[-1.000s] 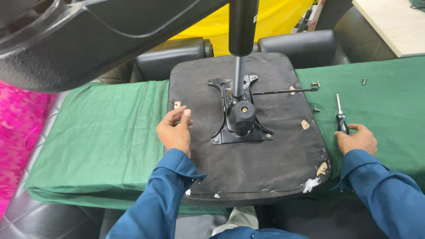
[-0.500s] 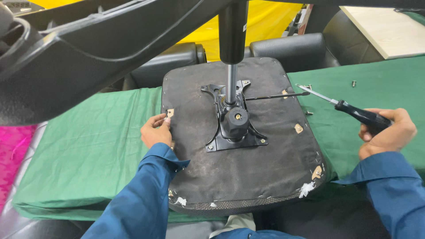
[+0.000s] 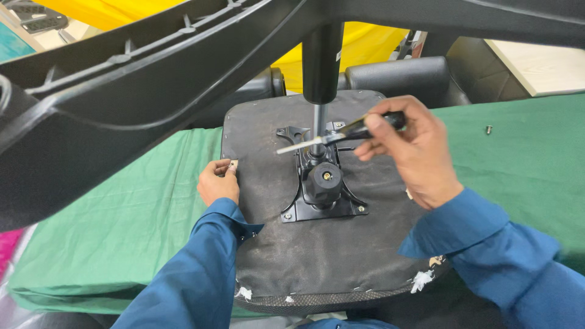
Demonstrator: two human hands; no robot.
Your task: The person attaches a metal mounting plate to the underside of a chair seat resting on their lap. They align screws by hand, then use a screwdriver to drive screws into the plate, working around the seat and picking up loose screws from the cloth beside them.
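Note:
An upturned black chair seat (image 3: 268, 152) lies on a green cloth, with a black metal mechanism plate (image 3: 320, 195) bolted to its middle and a gas lift column (image 3: 321, 67) rising from it. My right hand (image 3: 411, 149) is closed around a black-handled screwdriver (image 3: 341, 134), whose shaft points left across the column just above the plate. Resting on the seat's left edge is my left hand (image 3: 217, 181), fingers curled against the rim. Both sleeves are blue.
The chair's black star base (image 3: 152, 79) arches across the top of the view, close to the camera. A loose bolt (image 3: 489, 129) lies on the green cloth (image 3: 122, 213) at the right. Black chairs and a yellow sheet stand behind the table.
My right hand picked the screwdriver up from the cloth at the right and carried it left over the mechanism plate. My left hand stayed at the seat's left edge.

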